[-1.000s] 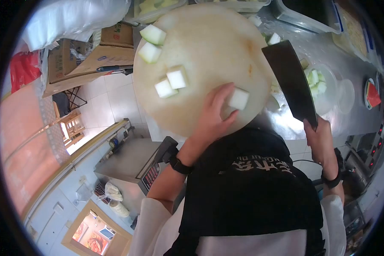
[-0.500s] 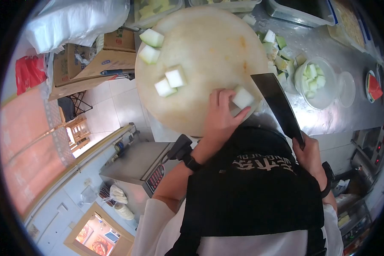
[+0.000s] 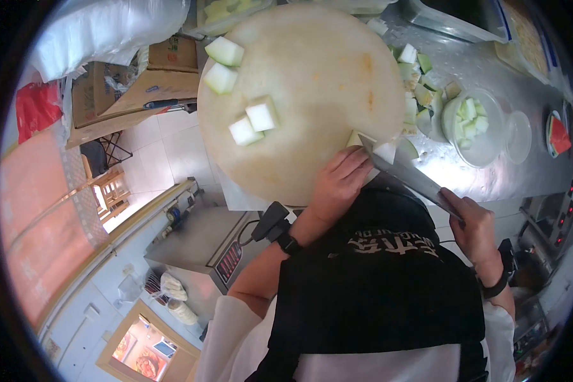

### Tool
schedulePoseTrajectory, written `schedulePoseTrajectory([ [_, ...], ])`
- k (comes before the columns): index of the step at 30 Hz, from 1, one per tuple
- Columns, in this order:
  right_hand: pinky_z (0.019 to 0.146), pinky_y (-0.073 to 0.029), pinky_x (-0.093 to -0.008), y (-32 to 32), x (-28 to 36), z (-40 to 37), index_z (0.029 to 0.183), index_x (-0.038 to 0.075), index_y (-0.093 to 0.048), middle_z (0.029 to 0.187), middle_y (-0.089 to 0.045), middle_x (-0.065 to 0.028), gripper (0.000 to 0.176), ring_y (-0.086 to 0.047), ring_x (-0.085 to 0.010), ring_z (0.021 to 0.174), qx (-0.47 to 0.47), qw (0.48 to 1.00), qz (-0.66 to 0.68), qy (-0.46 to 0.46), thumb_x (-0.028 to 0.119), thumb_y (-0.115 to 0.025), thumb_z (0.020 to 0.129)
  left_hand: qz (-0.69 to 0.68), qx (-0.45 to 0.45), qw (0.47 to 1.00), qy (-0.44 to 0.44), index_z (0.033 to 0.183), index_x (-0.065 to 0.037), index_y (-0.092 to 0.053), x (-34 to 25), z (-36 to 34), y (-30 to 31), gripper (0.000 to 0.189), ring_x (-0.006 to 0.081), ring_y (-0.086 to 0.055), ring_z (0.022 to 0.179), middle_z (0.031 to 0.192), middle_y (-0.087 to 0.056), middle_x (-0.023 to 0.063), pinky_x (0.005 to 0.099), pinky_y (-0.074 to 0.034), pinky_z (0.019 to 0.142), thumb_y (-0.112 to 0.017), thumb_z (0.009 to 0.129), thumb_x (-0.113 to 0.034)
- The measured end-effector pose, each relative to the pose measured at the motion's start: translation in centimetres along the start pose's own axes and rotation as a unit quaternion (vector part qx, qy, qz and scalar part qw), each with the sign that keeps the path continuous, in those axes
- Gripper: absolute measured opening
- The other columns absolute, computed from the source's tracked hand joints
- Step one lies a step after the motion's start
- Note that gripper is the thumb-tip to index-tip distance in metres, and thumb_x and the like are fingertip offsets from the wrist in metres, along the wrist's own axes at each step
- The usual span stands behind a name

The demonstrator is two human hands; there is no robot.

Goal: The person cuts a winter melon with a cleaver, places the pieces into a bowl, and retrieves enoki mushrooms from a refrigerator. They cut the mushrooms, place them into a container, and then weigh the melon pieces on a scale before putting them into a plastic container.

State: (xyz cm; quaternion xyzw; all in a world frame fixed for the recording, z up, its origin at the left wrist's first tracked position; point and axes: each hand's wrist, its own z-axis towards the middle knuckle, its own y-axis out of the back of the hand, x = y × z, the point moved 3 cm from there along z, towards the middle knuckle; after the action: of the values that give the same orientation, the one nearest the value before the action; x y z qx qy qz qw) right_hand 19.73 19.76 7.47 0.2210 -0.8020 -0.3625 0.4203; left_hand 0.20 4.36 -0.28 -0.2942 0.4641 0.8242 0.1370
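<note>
Steel counter (image 3: pixel 490 63) fills the right side. The round cutting board (image 3: pixel 312 70) sits on its left part and overhangs the floor.

Containers:
- Clear tubs (image 3: pixel 226 13) past the board's far edge hold pale chunks (mostly cropped).
- The clear bowl (image 3: pixel 490 149) is on the counter right of the board and is partly filled with melon cubes (image 3: pixel 470 118).
- A flat clear lid (image 3: pixel 521 137) is just beside the bowl.
- Peel scraps (image 3: pixel 420 86) are heaped between board and bowl.

The cleaver (image 3: pixel 404 177) has its long axis on a diagonal, from the handle at near right up-left to the board's near-right edge. The blade is edge-down.

The right hand (image 3: pixel 472 223) is closed round the handle, well off the board, over the person's apron.

The left hand (image 3: pixel 340 181) is much the nearer of the two. Its fingers (image 3: pixel 356 159) are curled and pressed onto the melon block (image 3: pixel 358 138), touching the blade's left face.

The block is at the board's near-right rim, directly ahead of the left knuckles. The blade looks set into it, with a slice (image 3: pixel 386 151) on its right face.

Also on the board, well apart from the block:
- two loose cubes (image 3: pixel 254 122) at mid-left
- two rind pieces (image 3: pixel 223 63) at the far-left rim
</note>
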Motion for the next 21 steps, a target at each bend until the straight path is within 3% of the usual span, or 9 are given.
schedulePoseTrajectory([
  [5, 0.059, -0.048, -0.0385, 1.0, -0.1, 0.9, 0.118, 0.012, -0.058, 0.072, -0.058, -0.0128, 0.055, -0.059, -0.0311, 0.063, 0.031, 0.999, -0.004, 0.007, -0.001, -0.064, 0.065, -0.020, -0.004, 1.000, 0.010, 0.096, 0.000, -0.063, 0.2, 0.2, 0.0, 0.033, 0.0241, -0.058, 0.094, 0.101, -0.060, 0.0082, 0.0336, -0.051, 0.079, -0.062, 0.063, 0.003],
  [7, 0.063, -0.048, -0.0372, 1.4, -0.2, 1.4, 0.114, 0.005, -0.059, 0.080, -0.061, -0.0179, 0.044, -0.060, -0.0339, 0.069, 0.071, 0.997, 0.017, -0.024, -0.006, -0.057, 0.071, -0.026, 0.000, 0.999, 0.019, 0.097, 0.000, -0.064, 0.2, 0.2, 0.0, 0.034, 0.0238, -0.058, 0.094, 0.102, -0.060, 0.0079, 0.0335, -0.051, 0.079, -0.062, 0.063, 0.004],
  [10, 0.066, -0.049, -0.0367, 2.0, 0.2, 2.4, 0.112, 0.005, -0.060, 0.086, -0.063, -0.0196, 0.040, -0.061, -0.0346, 0.073, 0.080, 0.996, 0.025, -0.019, -0.005, -0.057, 0.073, -0.040, 0.002, 0.999, 0.032, 0.100, -0.001, -0.064, 0.3, 0.2, -0.2, 0.036, 0.0233, -0.058, 0.095, 0.103, -0.060, 0.0070, 0.0329, -0.051, 0.080, -0.061, 0.064, 0.003],
  [21, 0.064, -0.049, -0.0429, -0.7, 1.8, 5.0, 0.108, 0.007, -0.061, 0.080, -0.063, -0.0187, 0.034, -0.060, -0.0358, 0.071, 0.082, 0.994, -0.062, -0.023, 0.002, -0.058, 0.075, -0.041, 0.002, 0.998, 0.047, 0.099, -0.003, -0.063, 0.1, 0.1, -0.5, 0.033, 0.0236, -0.057, 0.093, 0.100, -0.059, 0.0060, 0.0328, -0.048, 0.083, -0.063, 0.066, 0.001],
])
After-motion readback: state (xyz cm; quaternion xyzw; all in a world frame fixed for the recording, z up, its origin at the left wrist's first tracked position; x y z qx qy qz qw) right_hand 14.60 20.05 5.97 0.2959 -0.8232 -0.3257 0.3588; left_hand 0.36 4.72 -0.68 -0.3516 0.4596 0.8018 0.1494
